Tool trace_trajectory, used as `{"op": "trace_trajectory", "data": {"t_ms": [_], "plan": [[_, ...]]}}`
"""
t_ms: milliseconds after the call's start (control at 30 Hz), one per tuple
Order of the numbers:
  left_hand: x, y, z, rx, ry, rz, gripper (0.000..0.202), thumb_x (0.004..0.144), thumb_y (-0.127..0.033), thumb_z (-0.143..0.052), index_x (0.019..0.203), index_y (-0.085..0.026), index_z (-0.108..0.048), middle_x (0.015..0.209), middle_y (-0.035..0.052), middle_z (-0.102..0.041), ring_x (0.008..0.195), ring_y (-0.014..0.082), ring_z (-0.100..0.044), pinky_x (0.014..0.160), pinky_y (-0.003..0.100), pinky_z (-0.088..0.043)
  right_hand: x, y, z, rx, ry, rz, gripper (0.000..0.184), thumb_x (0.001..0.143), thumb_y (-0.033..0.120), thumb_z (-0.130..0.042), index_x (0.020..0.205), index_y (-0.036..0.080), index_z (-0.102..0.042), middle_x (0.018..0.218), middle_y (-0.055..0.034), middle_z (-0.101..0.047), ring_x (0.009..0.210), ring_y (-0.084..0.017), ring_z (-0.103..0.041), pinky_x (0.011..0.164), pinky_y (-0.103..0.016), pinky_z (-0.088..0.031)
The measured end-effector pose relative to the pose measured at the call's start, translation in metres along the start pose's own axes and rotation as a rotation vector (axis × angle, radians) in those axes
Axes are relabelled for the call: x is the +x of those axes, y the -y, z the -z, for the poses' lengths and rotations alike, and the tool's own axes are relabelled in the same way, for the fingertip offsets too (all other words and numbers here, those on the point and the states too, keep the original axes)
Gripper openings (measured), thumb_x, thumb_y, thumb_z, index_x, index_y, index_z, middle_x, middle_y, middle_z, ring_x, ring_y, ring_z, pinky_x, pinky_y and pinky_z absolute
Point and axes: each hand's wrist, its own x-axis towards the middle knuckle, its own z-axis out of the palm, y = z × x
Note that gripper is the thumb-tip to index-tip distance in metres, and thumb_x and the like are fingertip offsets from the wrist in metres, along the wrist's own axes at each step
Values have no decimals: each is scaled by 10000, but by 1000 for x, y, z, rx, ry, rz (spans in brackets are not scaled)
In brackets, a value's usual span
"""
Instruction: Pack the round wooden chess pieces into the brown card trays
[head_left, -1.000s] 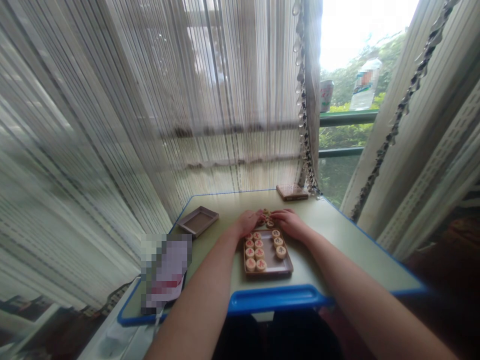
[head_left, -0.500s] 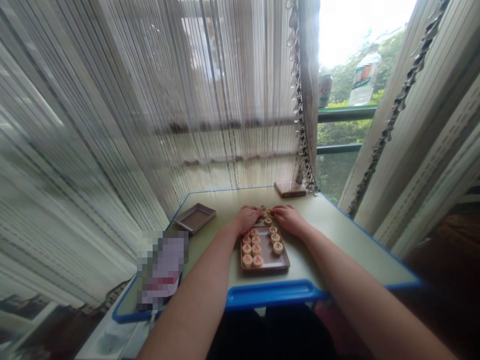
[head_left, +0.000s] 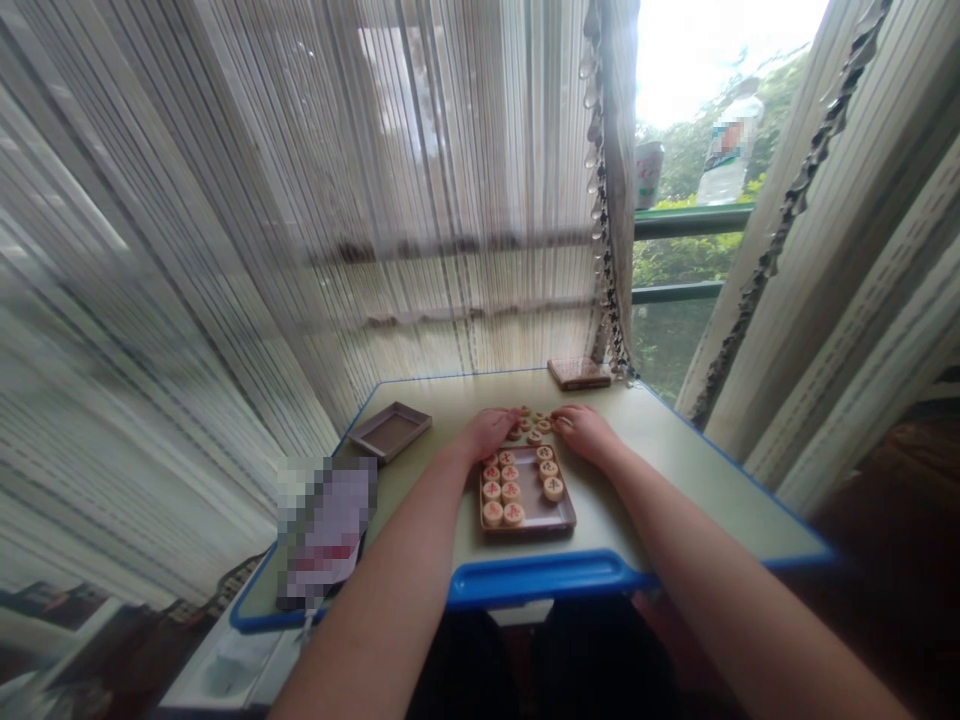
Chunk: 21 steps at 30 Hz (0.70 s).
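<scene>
A shallow brown box (head_left: 532, 525) rests on the table near its front edge. Round xiangqi pieces (head_left: 511, 491) with red characters fill its left side in two columns, and a few dark-marked xiangqi pieces (head_left: 553, 488) line its right side. Beyond the box lies a loose group of more pieces (head_left: 535, 437). My left hand (head_left: 491, 432) reaches to the left of that group, its fingers stretched out and the tips at the pieces. On the other side my right hand (head_left: 583, 430) lies low with extended fingers, fingertips beside the nearest pieces. Neither hand visibly lifts a piece.
An open brown lid or tray (head_left: 391, 432) lies at the left, with a blurred-out flat object (head_left: 330, 530) nearer me. A flat brown case (head_left: 579, 373) sits at the far edge. String curtains (head_left: 450, 200) hang behind the blue-edged table (head_left: 697, 500). A bottle (head_left: 731, 150) and can (head_left: 649, 172) stand outside.
My right hand has drawn slightly to the right, away from my left hand. More of the loose pieces between them now show. The pieces in the box look the same.
</scene>
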Motion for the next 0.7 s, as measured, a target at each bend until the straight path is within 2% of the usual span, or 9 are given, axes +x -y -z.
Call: {"op": "trace_trajectory", "data": {"t_ms": [167, 333, 567, 700], "plan": [[-2, -6, 4, 29, -19, -37, 544, 876, -471, -270, 863, -140, -701, 1012, 88, -662, 913, 174, -598, 858, 275, -439, -3, 2, 2, 81, -63, 33, 266, 794, 228, -480, 970, 203, -678, 1060, -64, -627, 1009, -200, -523, 914, -302, -366], [-4, -7, 6, 82, 12, -72, 584, 881, -478, -240, 772, -157, -715, 908, 81, -692, 902, 184, -598, 875, 293, -426, -8, 5, 1, 93, -36, 108, 210, 787, 270, -522, 880, 251, -709, 996, -34, -648, 956, -207, -516, 890, -329, -367], [-4, -3, 2, 197, 18, -75, 591, 885, -472, -196, 829, -186, -710, 922, 62, -696, 956, 188, -572, 931, 303, -368, -10, 5, 2, 88, -57, 137, 142, 747, 252, -580, 790, 231, -714, 911, -27, -670, 906, -204, -517, 842, -316, -381], [-6, -5, 3, 147, 10, -63, 578, 883, -468, -213, 821, -176, -708, 910, 61, -697, 926, 173, -582, 927, 279, -365, -10, 6, 2, 81, -36, 137, 120, 734, 258, -599, 780, 228, -705, 855, -22, -675, 854, -198, -507, 809, -309, -389]]}}
